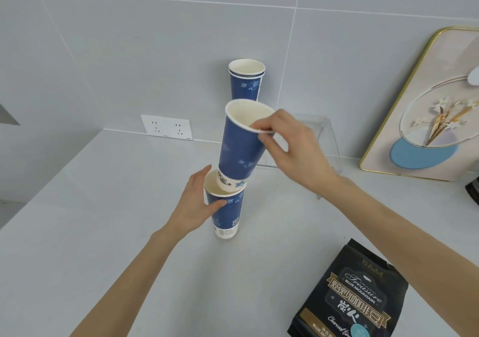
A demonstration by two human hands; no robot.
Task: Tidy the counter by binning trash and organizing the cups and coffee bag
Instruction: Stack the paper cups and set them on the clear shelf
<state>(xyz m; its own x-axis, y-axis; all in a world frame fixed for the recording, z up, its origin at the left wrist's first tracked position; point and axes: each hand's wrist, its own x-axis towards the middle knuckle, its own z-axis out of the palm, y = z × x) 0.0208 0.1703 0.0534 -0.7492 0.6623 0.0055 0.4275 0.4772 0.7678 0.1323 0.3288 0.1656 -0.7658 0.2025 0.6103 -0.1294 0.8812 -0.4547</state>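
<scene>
My left hand (199, 201) grips a blue paper cup (229, 214) that stands upright on the white counter (103, 220). My right hand (290, 144) pinches the rim of a second blue cup (239, 147), held tilted, with its base just inside the mouth of the lower cup. Behind them, against the wall, stands a stack of two nested blue cups (246, 81). A black coffee bag (347, 295) lies on the counter at the near right, under my right forearm.
A clear plastic stand (324, 139) sits behind my right hand. A gold-framed flower picture (425, 108) leans on the wall at the right, with a dark object (473, 191) at the edge. A double wall socket (167, 127) is at counter level.
</scene>
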